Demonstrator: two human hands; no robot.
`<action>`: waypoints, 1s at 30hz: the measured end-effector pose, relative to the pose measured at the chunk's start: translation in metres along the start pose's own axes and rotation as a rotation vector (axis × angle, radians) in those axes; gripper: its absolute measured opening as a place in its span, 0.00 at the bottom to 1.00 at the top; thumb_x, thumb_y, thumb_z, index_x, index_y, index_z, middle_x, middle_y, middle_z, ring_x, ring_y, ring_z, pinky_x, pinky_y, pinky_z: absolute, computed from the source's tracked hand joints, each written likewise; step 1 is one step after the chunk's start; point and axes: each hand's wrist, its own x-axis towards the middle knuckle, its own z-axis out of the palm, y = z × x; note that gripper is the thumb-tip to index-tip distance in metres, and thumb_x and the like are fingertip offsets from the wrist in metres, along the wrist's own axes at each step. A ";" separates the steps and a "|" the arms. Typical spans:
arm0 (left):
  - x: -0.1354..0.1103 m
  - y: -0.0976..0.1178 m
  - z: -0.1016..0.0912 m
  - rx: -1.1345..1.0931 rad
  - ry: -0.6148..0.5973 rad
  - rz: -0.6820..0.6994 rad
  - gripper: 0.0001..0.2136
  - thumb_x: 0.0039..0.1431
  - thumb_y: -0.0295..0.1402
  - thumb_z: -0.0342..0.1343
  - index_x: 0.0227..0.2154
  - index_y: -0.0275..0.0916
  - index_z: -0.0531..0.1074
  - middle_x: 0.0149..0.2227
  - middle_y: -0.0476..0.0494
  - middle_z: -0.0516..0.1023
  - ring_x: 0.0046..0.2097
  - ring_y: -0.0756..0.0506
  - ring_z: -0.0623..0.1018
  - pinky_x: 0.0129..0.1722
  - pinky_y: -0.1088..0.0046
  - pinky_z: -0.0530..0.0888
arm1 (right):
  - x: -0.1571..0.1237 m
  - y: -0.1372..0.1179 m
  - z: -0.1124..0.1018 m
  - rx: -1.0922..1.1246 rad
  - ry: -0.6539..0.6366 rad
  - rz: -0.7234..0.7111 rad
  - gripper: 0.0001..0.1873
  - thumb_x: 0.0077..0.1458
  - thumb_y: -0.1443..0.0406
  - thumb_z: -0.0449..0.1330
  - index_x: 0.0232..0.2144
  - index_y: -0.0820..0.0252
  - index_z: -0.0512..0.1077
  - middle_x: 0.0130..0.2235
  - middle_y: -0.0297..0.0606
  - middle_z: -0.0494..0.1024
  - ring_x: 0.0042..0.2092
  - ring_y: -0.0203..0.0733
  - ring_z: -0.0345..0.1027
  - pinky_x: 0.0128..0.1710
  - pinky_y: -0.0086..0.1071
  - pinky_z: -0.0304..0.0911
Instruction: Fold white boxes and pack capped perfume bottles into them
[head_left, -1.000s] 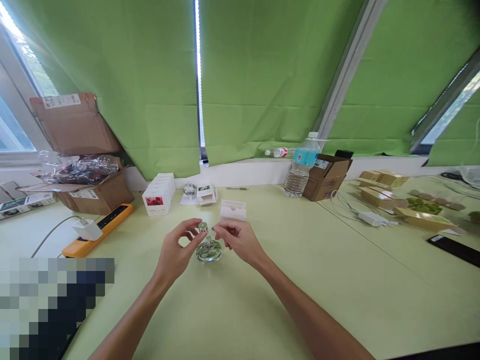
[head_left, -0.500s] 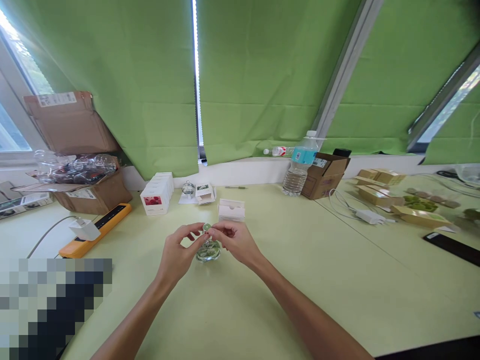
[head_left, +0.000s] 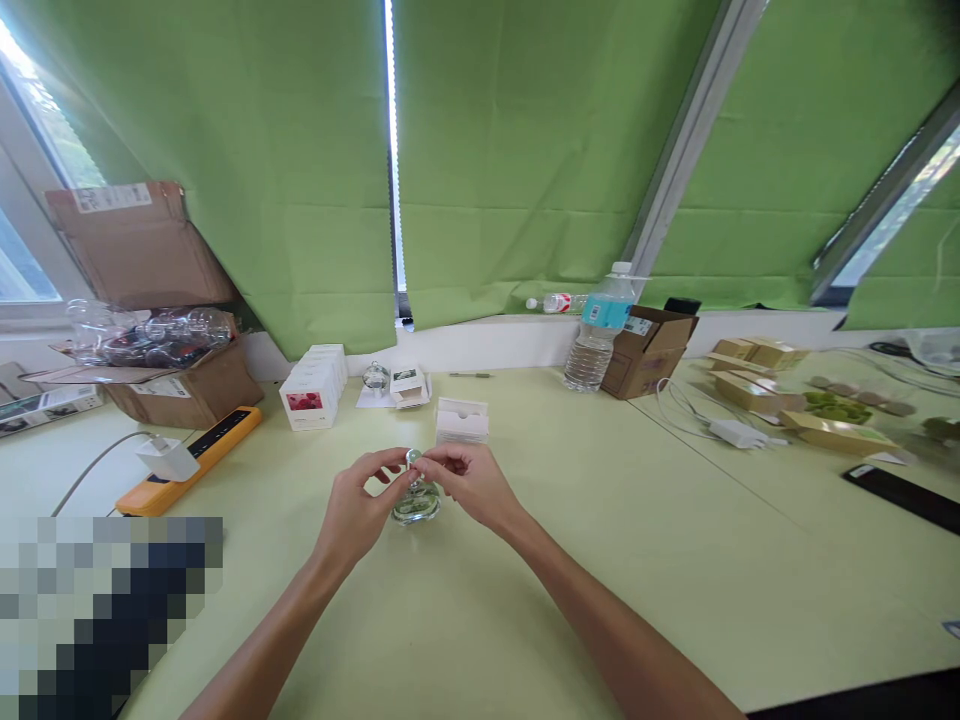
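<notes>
A squat clear glass perfume bottle with green inside stands on the pale green table, right in front of me. A small round green-topped cap sits just above its neck. My left hand pinches the cap from the left, and the fingertips of my right hand close on it from the right. My fingers hide the bottle's neck.
Behind my hands stand a white box, a stack of white boxes and a small glass bottle. A water bottle and a cardboard box stand farther back. An orange power strip lies left.
The cap has dropped from above the bottle to just over its neck. My right hand has closed in from the side, and both hands now meet at the cap.
</notes>
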 end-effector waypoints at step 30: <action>0.000 0.000 -0.001 0.039 -0.065 0.026 0.11 0.57 0.40 0.53 0.39 0.43 0.74 0.37 0.48 0.79 0.37 0.47 0.76 0.38 0.71 0.73 | -0.001 0.007 0.000 -0.057 -0.031 -0.003 0.19 0.53 0.52 0.57 0.29 0.62 0.78 0.25 0.35 0.73 0.24 0.32 0.56 0.20 0.26 0.49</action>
